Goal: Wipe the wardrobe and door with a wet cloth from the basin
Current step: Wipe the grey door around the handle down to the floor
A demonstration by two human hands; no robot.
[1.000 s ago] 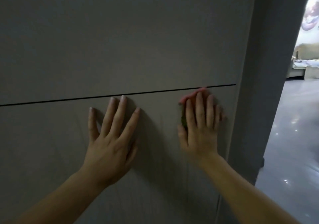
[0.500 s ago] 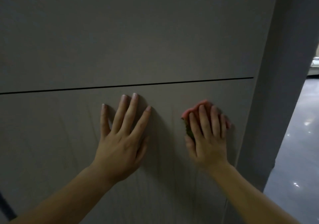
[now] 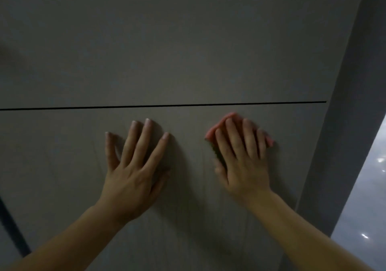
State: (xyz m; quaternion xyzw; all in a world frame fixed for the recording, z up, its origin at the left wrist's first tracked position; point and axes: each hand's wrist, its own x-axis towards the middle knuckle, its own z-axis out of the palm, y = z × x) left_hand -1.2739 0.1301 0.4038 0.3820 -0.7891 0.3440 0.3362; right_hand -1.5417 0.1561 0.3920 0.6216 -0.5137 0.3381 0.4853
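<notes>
Beneath the seam (image 3: 167,105), the cloth (image 3: 211,133) slid upward.

Grey wardrobe panel (image 3: 188,41), dark horizontal seam (image 3: 167,105). Below seam: left hand (image 3: 133,166) flat on panel, right hand (image 3: 244,162) pressing pink cloth (image 3: 217,127) against it.

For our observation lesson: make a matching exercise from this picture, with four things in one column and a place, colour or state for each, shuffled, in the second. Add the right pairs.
1 left hand
2 right hand
3 cloth
4 dark seam

A pink, under straight fingers
B bare, flat on the wardrobe panel
C level line above both hands
D presses the cloth

Pairs: 1-B, 2-D, 3-A, 4-C
</notes>
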